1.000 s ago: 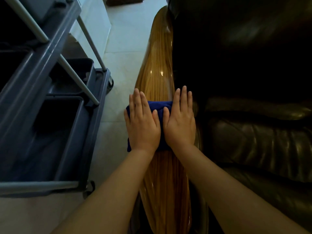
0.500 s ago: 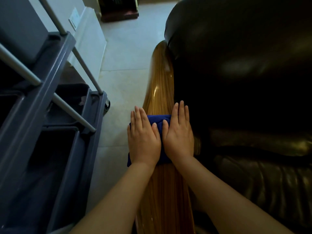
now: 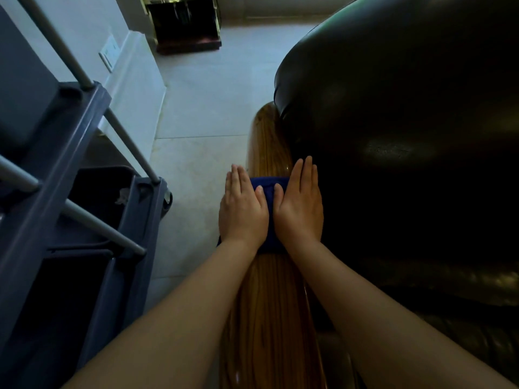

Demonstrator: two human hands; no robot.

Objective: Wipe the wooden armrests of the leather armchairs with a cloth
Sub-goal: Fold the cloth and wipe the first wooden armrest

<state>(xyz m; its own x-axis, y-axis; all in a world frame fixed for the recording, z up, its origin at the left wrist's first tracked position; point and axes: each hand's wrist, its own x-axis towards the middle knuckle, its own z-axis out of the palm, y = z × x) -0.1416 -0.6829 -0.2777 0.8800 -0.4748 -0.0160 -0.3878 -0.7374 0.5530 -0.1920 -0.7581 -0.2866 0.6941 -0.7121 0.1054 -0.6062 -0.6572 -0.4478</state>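
Just now the person's two hands lie side by side on a blue cloth [image 3: 269,217] that is spread across the wooden armrest [image 3: 269,318]. The left hand [image 3: 243,209] presses flat on the cloth's left part, fingers straight and together, their tips reaching past the armrest's outer edge over the floor [image 3: 196,113]. The right hand [image 3: 300,209] presses flat on the cloth's right part, fingers straight, right against the dark leather armchair [image 3: 407,122] that rises along the armrest's right side. The thumbs nearly meet over the cloth's middle. Neither hand curls round the cloth; both simply bear down on it. To the armrest's left, across a strip of floor, stands a grey cart [image 3: 70,220] with metal rails. Beyond the armrest's far end sits a dark cabinet [image 3: 186,23] by the wall.
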